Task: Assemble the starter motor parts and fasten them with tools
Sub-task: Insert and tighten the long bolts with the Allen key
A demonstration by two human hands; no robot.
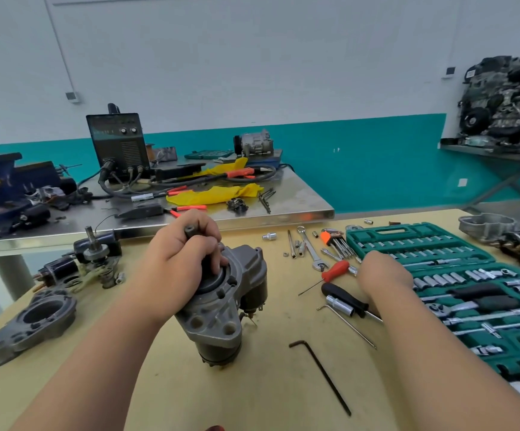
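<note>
Nothing here can be read. The dark welding machine point(118, 144) on the steel counter point(299, 200) carries faint panel lettering, too blurred to make out. Left of the machine, the yellow label on the blue vise point(0, 188) is just as illegible.

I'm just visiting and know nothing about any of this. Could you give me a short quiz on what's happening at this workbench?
1. True or false: the left hand grips the shaft sticking up from the starter motor.
2. The socket set case is: A red, B green, C yellow.
3. Which hand reaches toward that case?
Key: 1 true; 2 B; 3 the right hand.
</note>
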